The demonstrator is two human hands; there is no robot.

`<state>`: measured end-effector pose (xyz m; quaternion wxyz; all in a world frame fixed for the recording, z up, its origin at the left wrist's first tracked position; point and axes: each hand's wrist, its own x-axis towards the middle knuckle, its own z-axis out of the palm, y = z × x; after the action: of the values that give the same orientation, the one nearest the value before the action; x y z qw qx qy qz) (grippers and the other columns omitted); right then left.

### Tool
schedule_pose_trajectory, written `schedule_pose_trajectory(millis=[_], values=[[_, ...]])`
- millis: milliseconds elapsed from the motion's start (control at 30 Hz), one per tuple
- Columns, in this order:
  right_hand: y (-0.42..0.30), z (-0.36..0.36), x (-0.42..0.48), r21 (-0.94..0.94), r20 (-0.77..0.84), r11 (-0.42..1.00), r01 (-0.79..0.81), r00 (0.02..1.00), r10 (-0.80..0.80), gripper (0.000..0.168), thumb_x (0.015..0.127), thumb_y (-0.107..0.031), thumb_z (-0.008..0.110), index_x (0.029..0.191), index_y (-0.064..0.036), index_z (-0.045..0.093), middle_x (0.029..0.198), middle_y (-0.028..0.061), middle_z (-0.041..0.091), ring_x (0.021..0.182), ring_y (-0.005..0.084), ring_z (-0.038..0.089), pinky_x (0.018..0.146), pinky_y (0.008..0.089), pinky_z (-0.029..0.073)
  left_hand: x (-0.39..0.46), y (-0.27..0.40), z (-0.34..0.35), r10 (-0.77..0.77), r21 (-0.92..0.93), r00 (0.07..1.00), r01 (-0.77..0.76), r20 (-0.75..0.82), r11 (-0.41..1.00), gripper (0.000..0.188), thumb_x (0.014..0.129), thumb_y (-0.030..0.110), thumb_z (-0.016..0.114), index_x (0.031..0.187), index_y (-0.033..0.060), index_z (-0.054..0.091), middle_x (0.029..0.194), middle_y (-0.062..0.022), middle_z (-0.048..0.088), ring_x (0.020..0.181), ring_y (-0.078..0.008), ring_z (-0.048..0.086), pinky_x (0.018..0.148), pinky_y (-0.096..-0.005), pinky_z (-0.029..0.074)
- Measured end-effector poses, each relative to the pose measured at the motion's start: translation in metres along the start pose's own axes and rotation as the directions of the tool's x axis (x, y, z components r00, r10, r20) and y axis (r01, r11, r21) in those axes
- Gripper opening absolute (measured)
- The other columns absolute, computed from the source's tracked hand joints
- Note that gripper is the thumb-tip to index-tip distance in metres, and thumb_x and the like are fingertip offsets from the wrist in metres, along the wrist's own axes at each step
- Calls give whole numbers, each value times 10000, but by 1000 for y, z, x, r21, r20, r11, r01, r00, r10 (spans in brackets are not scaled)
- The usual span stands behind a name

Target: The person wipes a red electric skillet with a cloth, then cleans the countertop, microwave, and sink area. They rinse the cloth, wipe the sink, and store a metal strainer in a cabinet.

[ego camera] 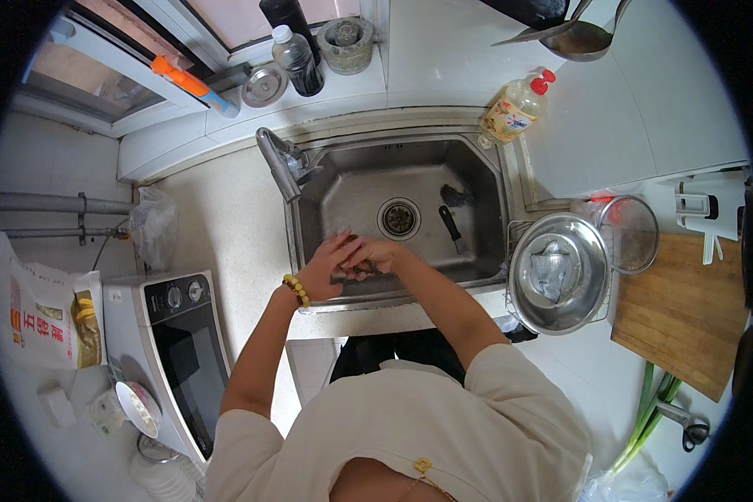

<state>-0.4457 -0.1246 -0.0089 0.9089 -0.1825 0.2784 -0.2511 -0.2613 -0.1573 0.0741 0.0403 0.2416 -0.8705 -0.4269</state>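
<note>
Over the near left part of the stainless steel sink [351,188], my left hand [326,267] and my right hand [378,254] meet with overlapping fingers. They close around a small dark grey and reddish thing [359,271]; the fingers hide most of it, so its kind is unclear. A yellow beaded bracelet [295,290] circles my left wrist. Right of the drain [399,218], a black-handled tool [450,224] lies on the sink floor below a dark clump [455,195]. What looks like a scaly silver fish piece [550,271] rests in the metal bowl [593,295] to the right.
Behind the sink's left corner stands the faucet [278,164]. A dish soap bottle [508,116] leans at the back right corner. The bowl sits on a wire rack [513,301] beside a wooden cutting board [671,307]. A microwave oven [179,351] stands left.
</note>
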Motion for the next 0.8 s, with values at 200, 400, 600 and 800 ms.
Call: schedule_pose_trajectory(millis=[200,400,600,800], values=[[-12,3,10,-358,-55,934,-23,998,3,23,714,-44,655,710,-52,633,625,67,571,521,127,500,439,256,343,11,-11,10,-51,371,999,54,-18,927,758,662,28,670,1355,108,374,1331,-170,414,1182,-350,448,1002,-410,387],[23,-13,41,-963,-166,269,-24,837,-522,202,705,-177,694,766,-1,618,779,164,649,734,293,640,606,407,492,39,-26,19,-193,680,980,179,-57,711,276,762,173,596,1024,87,616,925,-124,654,855,-300,632,784,-399,500],[-7,41,11,-947,-214,-94,-306,824,-525,419,767,-288,660,1074,-24,555,878,167,665,805,354,640,666,446,506,36,-37,29,-467,493,878,454,-104,742,322,747,324,629,956,79,635,892,-160,675,831,-322,654,690,-438,509],[-24,44,5,-841,180,-534,-88,885,-429,289,781,-228,631,987,-65,511,811,119,650,753,302,648,590,418,507,34,-74,70,-550,33,828,550,104,834,224,716,261,635,804,55,623,740,-129,643,629,-273,611,561,-383,480]])
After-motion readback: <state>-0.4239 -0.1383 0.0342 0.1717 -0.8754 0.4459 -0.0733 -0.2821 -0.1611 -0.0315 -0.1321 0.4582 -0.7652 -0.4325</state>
